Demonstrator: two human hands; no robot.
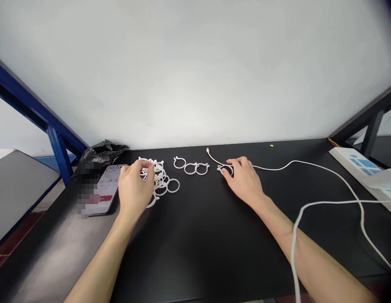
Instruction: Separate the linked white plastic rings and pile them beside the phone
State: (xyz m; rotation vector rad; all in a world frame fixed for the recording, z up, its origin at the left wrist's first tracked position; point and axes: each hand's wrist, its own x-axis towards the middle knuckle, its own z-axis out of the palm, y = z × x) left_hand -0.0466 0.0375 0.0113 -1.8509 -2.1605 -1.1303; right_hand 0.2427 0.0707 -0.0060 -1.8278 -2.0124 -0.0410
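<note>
A heap of white plastic curtain rings [160,184], each with a small tab, lies on the black table left of centre. At the heap's left side is my left hand [135,185], its thumb and index finger closed round part of a ring; the fingertips partly hide it. My right hand [244,179] rests on the table farther right, with thumb and fingers closed on a single curtain ring [221,169] whose tabs point left. Between the hands lie a separate ring [179,163] and two overlapping rings [191,169].
A phone [107,189] showing a timer and a crumpled black plastic bag [102,151] lie at left. The white cable [294,162] runs behind my right hand and loops over the right forearm. A white power strip [365,166] lies at right; the wall [214,84] stands behind.
</note>
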